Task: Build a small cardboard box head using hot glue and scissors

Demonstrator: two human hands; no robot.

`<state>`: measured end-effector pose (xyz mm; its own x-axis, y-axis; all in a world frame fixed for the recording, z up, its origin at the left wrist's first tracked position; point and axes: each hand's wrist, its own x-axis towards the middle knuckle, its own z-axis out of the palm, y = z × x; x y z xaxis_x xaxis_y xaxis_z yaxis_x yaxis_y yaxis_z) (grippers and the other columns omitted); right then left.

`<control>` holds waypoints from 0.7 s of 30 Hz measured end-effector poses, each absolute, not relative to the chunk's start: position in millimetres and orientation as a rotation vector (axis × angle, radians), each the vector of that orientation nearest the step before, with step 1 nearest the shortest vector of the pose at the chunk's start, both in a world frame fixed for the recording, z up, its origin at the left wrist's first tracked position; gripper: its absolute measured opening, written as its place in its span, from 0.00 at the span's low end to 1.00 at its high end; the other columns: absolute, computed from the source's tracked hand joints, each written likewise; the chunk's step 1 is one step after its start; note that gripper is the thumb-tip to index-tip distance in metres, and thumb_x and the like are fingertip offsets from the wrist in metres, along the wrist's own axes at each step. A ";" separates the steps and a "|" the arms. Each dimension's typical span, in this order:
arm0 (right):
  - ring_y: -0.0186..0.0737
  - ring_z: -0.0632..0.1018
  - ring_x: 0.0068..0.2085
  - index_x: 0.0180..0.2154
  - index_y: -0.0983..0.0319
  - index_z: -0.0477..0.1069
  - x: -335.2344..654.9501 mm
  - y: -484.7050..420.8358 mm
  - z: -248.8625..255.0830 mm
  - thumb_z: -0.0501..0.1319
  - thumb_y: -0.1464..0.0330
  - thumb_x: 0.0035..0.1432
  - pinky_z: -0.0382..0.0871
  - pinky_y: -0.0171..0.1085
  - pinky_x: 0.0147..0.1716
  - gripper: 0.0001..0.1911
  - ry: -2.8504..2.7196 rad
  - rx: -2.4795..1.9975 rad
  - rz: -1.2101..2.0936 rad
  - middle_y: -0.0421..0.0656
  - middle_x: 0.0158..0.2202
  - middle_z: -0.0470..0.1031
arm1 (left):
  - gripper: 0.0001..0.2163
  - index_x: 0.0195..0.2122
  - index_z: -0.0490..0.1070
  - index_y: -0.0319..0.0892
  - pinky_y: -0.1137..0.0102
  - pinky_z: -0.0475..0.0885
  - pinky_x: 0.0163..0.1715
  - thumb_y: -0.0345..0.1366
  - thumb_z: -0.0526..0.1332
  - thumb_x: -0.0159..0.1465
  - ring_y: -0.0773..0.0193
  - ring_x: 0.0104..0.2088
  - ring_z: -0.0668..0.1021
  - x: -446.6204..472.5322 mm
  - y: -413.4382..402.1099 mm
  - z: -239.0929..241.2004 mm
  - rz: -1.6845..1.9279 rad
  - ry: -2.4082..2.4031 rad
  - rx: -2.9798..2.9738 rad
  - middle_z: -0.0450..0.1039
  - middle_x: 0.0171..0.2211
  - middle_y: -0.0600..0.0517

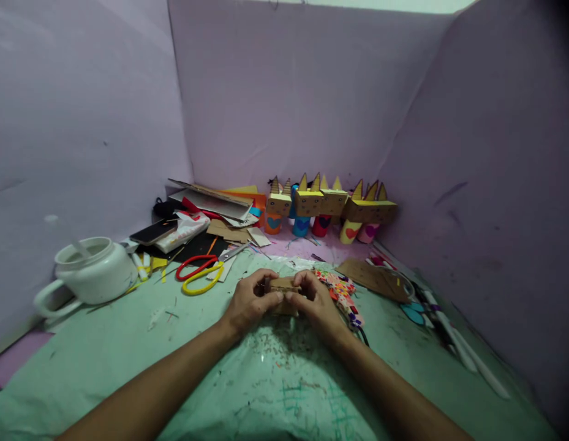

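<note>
My left hand (253, 300) and my right hand (315, 300) meet over the green mat (183, 361), fingers curled around a small brown cardboard piece (284, 285) held between them. The piece looks like a little folded box, partly hidden by my fingers. A patterned strip of colourful paper (343, 294) lies just right of my right hand. Red-and-yellow scissors (200, 274) rest on the mat to the left of my left hand.
A row of cardboard animal figures on coloured tubes (327, 208) stands against the back wall. A white pot with a handle (89, 272) sits at left, beside a phone (153, 231) and stacked paper scraps (220, 211). A flat cardboard sheet (373, 278) and white sticks (463, 352) lie at right.
</note>
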<state>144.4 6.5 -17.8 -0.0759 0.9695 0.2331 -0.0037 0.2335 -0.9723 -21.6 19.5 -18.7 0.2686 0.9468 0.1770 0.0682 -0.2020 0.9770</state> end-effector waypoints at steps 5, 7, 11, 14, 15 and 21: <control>0.39 0.72 0.33 0.33 0.59 0.68 145.8 -0.1 -26.8 0.65 0.66 0.44 0.64 0.36 0.33 0.12 -1.328 -1.024 1.104 0.38 0.30 0.72 | 0.17 0.41 0.71 0.39 0.70 0.68 0.30 0.38 0.63 0.50 0.62 0.30 0.73 -16.8 14.7 -16.6 1.066 0.996 1.543 0.71 0.32 0.51; 0.40 0.73 0.33 0.33 0.60 0.71 146.6 0.7 -26.9 0.66 0.66 0.44 0.64 0.36 0.33 0.11 -1.319 -1.022 1.128 0.38 0.30 0.73 | 0.16 0.40 0.71 0.39 0.69 0.69 0.30 0.37 0.63 0.51 0.62 0.31 0.74 -16.0 12.9 -16.1 1.086 1.015 1.543 0.71 0.39 0.48; 0.40 0.74 0.34 0.31 0.60 0.74 146.4 2.7 -24.7 0.66 0.67 0.43 0.65 0.37 0.35 0.09 -1.309 -0.988 1.143 0.40 0.31 0.76 | 0.12 0.37 0.73 0.40 0.65 0.72 0.36 0.35 0.63 0.50 0.57 0.40 0.76 -16.9 13.4 -18.8 1.191 0.985 1.616 0.64 0.52 0.43; 0.39 0.74 0.33 0.31 0.60 0.74 145.2 2.6 -24.2 0.66 0.68 0.42 0.65 0.37 0.35 0.09 -1.293 -0.982 1.137 0.39 0.30 0.76 | 0.12 0.36 0.73 0.39 0.64 0.72 0.35 0.36 0.63 0.50 0.55 0.40 0.77 -16.7 15.2 -20.8 1.198 0.967 1.607 0.64 0.50 0.42; 0.39 0.74 0.33 0.31 0.60 0.74 144.7 2.4 -24.2 0.66 0.68 0.43 0.65 0.37 0.35 0.09 -1.289 -0.978 1.144 0.39 0.30 0.76 | 0.11 0.35 0.73 0.39 0.65 0.72 0.35 0.36 0.63 0.50 0.56 0.40 0.77 -16.3 15.6 -21.2 1.199 0.970 1.599 0.65 0.50 0.42; 0.38 0.74 0.34 0.32 0.59 0.72 142.2 1.9 -23.7 0.66 0.66 0.45 0.66 0.36 0.35 0.09 -1.292 -0.943 1.162 0.38 0.31 0.75 | 0.10 0.35 0.69 0.40 0.69 0.71 0.31 0.37 0.63 0.52 0.65 0.31 0.76 -13.0 14.4 -22.1 1.193 0.994 1.586 0.66 0.48 0.45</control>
<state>142.2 1.9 -23.7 -0.0775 0.9748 0.2093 -0.1053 0.2007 -0.9740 -13.0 14.4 -22.1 0.2150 0.9416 0.2591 0.0847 -0.2823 0.9556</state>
